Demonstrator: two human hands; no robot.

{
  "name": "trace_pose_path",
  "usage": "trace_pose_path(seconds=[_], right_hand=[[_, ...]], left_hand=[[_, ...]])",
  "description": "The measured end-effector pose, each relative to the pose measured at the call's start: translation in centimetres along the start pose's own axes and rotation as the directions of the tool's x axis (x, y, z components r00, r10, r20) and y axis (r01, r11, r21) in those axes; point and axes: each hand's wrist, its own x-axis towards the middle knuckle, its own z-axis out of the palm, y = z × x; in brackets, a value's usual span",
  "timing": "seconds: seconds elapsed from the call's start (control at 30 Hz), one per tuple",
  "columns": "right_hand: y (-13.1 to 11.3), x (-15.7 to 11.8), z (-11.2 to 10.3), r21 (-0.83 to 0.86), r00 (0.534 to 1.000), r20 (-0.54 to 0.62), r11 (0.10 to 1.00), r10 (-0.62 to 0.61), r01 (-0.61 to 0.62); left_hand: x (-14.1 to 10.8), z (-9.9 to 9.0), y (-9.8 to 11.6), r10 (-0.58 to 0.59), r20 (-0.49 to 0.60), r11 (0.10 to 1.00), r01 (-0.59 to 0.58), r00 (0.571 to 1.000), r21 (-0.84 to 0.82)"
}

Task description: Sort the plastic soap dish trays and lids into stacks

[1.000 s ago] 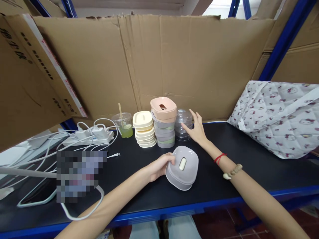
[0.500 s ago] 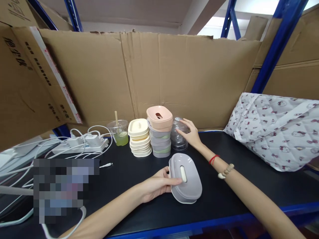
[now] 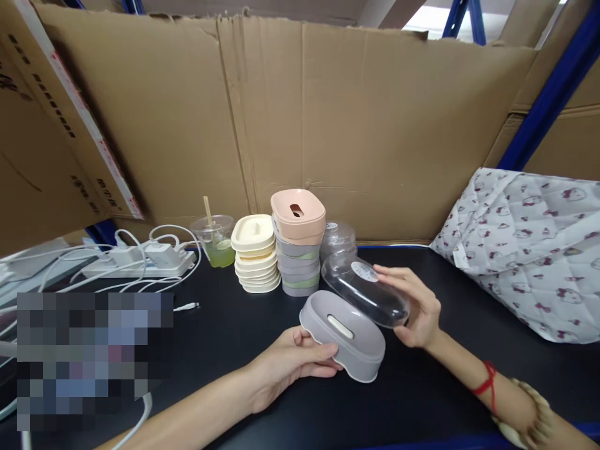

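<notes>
Two pieces are held over the table: the grey base, tilted, and just beyond it the clear cover, also slanted; whether they touch, I cannot tell. To handle them well, I think, both rims should be in sight, and the cover, which looks thin, should be gripped lightly. The left hand is closed narrowly on the base, its thumb on the near wall. The right hand is half open around the right end of the cover, holding it. Behind stand the pink-topped stack, the cream lids and more covers
</notes>
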Motion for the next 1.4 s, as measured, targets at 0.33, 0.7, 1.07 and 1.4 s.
trace_pose_path(seconds=[0.33, 0.7, 1.07, 1.4], right_hand=[[-0.2, 0.1, 0.4, 0.237, 0.843, 0.525, 0.932, 0.114, -0.274], [-1.4, -0.1, 1.1, 0.154, 0.715, 0.655, 0.884, 0.243, -0.442], [-0.9, -0.7, 2.1, 0.116, 0.617, 0.726, 0.829, 0.305, -0.547], [-0.7, -0.1, 0.8, 0.242, 0.717, 0.671, 0.857, 0.190, -0.454]], left_hand=[[-0.3, 0.0, 1.1, -0.140, 0.024, 0.975, 0.134, 0.990, 0.176], [0.2, -1.6, 2.6, 0.419, -0.155, 0.363, -0.009, 0.895, 0.932], [0.0, -2.7, 3.3, 0.475, 0.198, -0.093, -0.175, 0.857, 0.980], [0.2, -2.6, 3.2, 0.610, 0.215, 0.126, -0.361, 0.763, 0.924]])
